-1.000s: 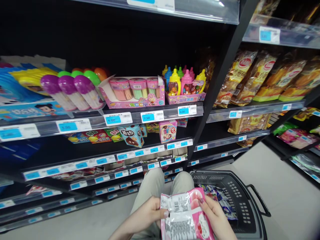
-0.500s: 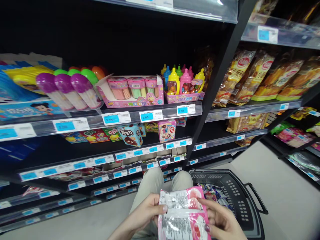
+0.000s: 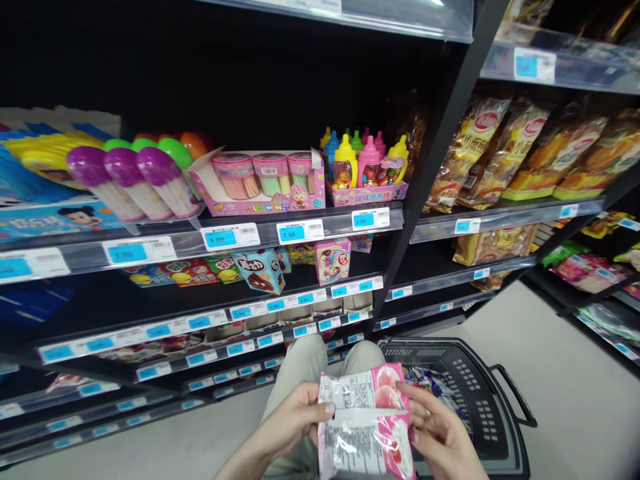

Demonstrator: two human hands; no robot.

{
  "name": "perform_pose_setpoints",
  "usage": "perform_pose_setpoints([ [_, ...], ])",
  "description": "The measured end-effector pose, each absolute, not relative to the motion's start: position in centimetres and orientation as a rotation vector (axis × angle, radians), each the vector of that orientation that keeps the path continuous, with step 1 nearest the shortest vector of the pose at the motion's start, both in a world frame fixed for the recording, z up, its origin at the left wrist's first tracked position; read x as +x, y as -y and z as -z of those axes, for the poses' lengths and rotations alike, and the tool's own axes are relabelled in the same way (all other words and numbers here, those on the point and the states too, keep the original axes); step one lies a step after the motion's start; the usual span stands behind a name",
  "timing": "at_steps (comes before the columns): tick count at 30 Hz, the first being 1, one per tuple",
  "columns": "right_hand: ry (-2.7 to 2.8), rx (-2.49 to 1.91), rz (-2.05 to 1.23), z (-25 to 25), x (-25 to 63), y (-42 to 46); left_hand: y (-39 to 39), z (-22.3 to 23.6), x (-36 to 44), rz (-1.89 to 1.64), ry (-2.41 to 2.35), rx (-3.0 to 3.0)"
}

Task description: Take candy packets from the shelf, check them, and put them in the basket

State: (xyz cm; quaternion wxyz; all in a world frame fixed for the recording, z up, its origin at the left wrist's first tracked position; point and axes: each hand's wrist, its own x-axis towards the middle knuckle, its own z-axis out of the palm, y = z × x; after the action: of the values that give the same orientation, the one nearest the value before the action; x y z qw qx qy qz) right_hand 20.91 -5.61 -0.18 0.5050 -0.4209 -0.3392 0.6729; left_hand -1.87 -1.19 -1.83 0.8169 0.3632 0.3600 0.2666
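Observation:
A pink and white snack bag [image 3: 364, 427] is held in front of my knees, its printed back with the centre seam facing me. My left hand [image 3: 299, 417] grips its left edge, thumb on top near the seam. At the right edge, my right hand [image 3: 437, 427] holds the bag, with its index finger resting on the pink printed part and the thumb lower down. Beside my right knee, a dark shopping basket [image 3: 487, 393] stands on the floor, with several shiny wrapped packs [image 3: 434, 383] inside, partly hidden by my right hand and the bag.
Black shelves with price tags rise ahead. On one shelf stand purple-topped candy tubes [image 3: 125, 167], a pink display box [image 3: 265, 203] and bottle-shaped candies [image 3: 369, 160]. Bread bags [image 3: 475, 150] are to the right. The basket's handle [image 3: 520, 393] sticks out over the floor [image 3: 575, 373].
The bag has tilted and risen slightly between my hands, with its right side a little further left. Both hands keep their hold; the shelves and basket look the same.

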Motion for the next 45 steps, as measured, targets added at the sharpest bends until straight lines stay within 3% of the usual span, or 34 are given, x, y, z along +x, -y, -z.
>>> perform_pose_setpoints([
  [14,0.749,-1.194,-1.43,-0.1,19.8,5.7,1.0,2.2,-2.2,-0.581,-0.807,0.789],
  [20,1.043,-1.325,-1.2,0.5,20.6,5.3,1.0,2.0,-2.3,-0.581,-0.807,0.791],
  [26,1.262,-1.268,-1.196,1.1,21.7,4.9,0.9,1.9,-2.8,-0.551,-0.798,0.827],
  [36,0.848,-1.2,-1.253,0.7,19.5,4.9,0.5,1.0,-2.5,-0.615,-0.847,1.063],
  [45,0.597,-1.294,-1.279,5.8,19.2,4.9,0.5,3.8,-1.4,-0.682,-0.988,0.899],
])
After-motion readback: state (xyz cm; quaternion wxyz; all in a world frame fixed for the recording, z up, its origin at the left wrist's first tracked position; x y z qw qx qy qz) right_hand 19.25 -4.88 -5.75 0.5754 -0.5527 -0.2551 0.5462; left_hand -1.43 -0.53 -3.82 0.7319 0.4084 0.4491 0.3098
